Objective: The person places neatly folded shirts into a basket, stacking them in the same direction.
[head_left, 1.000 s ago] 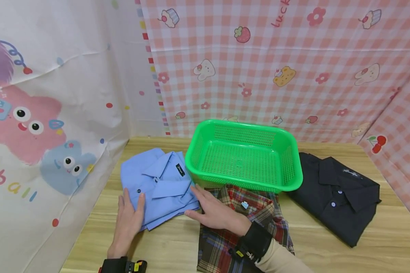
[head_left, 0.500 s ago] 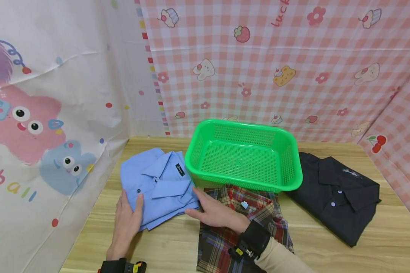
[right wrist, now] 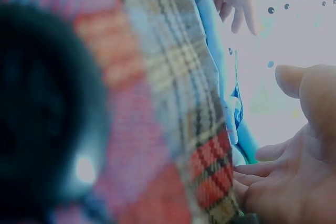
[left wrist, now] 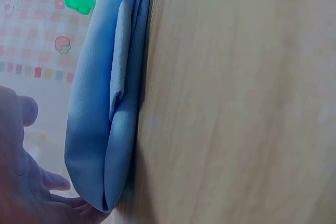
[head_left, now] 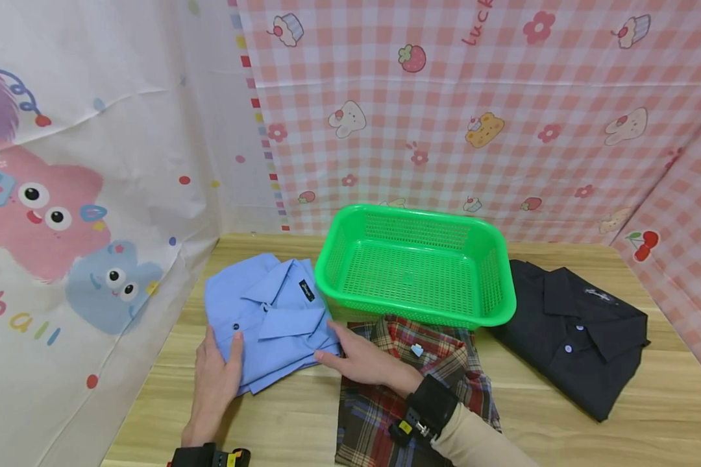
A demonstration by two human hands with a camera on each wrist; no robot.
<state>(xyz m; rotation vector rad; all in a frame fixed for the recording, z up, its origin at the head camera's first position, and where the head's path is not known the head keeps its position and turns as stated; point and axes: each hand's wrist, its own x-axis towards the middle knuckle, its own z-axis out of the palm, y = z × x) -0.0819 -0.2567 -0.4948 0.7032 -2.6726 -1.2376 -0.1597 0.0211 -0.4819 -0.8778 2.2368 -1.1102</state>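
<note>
A folded light-blue shirt (head_left: 292,324) with a dark collar label lies at the left of the table. My left hand (head_left: 217,376) rests at its left edge. In the left wrist view, the fingertips (left wrist: 86,209) meet the fold near the table, with the thumb held away from the cloth. From the other side, my right hand (head_left: 365,357) touches the shirt's right edge, fingers extended and thumb spread. Beneath that hand and forearm lies a dark plaid shirt (head_left: 370,425), partly hidden by them.
Behind the plaid shirt stands a green perforated basket (head_left: 415,314), with nothing in it. A folded black shirt (head_left: 566,344) lies to its right. Patterned cloth (head_left: 444,168) hangs along the back of the wooden table (head_left: 561,428), and a white printed sheet (head_left: 140,214) hangs at the left.
My right thumb has slid slightly farther along the blue shirt's edge, away from me. The left hand has shifted a touch leftward. Shirts and basket stay put.
</note>
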